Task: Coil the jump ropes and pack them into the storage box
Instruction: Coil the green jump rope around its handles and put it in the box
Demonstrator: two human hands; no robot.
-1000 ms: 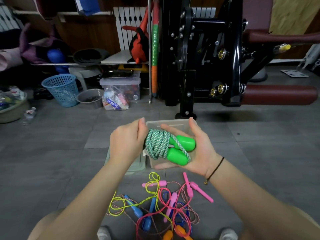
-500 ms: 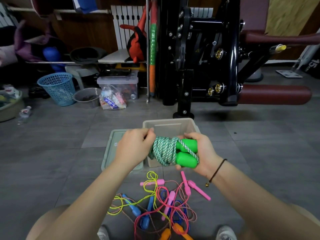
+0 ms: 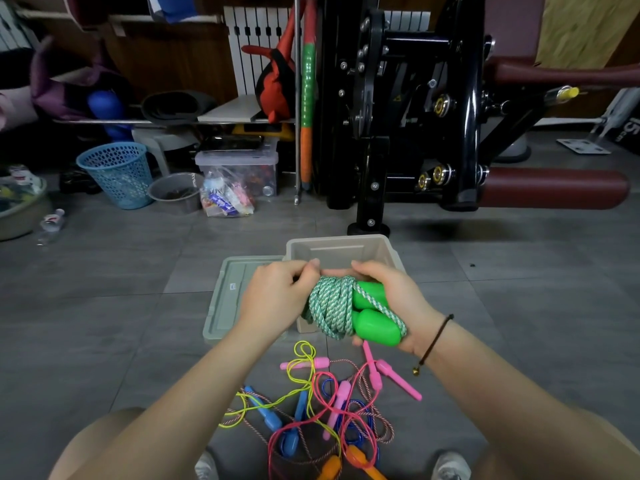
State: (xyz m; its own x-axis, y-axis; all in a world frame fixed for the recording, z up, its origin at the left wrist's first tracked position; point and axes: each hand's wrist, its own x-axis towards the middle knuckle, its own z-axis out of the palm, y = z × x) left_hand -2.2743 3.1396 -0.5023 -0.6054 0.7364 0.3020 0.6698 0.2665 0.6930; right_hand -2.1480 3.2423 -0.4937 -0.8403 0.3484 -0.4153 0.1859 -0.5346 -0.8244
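Over the open storage box (image 3: 341, 249), the right hand (image 3: 393, 299) grips the coiled green jump rope (image 3: 349, 308); the left hand (image 3: 277, 299) pinches its cord. Loose ropes (image 3: 322, 403) tangle on the floor below; the lid (image 3: 228, 299) label is unreadable.

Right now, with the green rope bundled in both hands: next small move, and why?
Probably lower the coiled green jump rope forward into the open storage box. The rope looks fully wound around its handles, the left hand and right hand both grip it just above the box's near edge, and what shows of the box looks empty.
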